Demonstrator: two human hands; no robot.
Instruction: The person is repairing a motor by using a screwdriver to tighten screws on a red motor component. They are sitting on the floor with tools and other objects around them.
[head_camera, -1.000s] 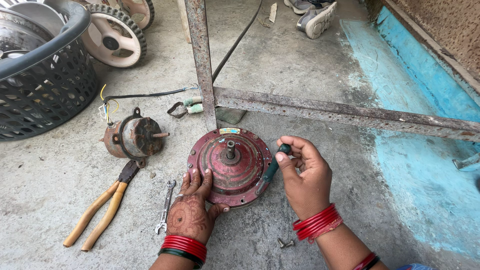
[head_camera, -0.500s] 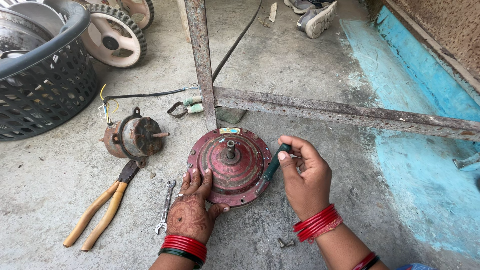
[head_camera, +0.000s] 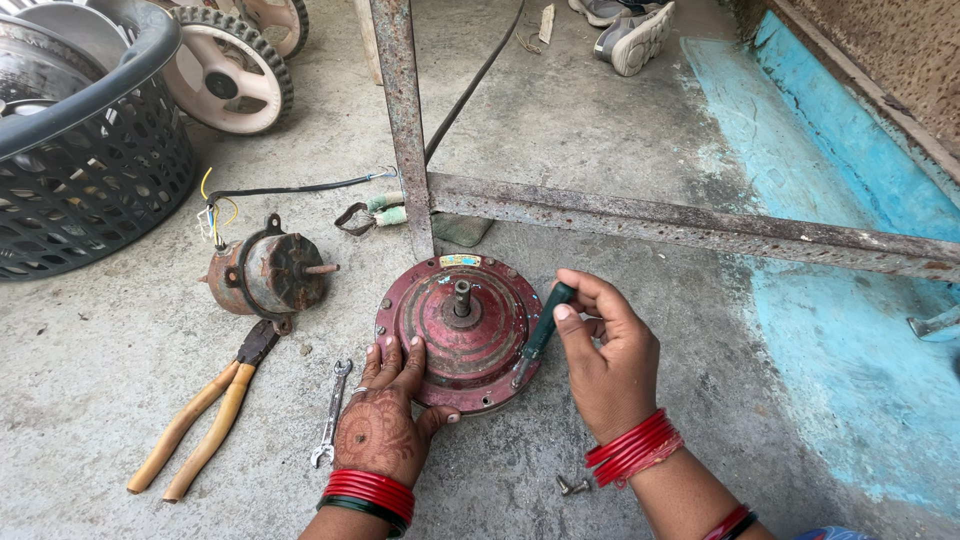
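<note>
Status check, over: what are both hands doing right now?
Left hand flat on red motor housing. Right hand holds green-handled screwdriver, tip at housing rim. Spanner beside.

under the left hand (head_camera: 378, 432) fingers, a round motor cover (head_camera: 458, 330) of dull, chipped red-painted metal; between the right hand (head_camera: 610, 355) fingers, a smooth dark-green plastic screwdriver handle (head_camera: 548, 320); beneath both, rough matt concrete floor (head_camera: 620, 150).

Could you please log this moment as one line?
left hand steadies red motor housing | right hand holds screwdriver, tip at rim | pliers, spanner on floor
</note>
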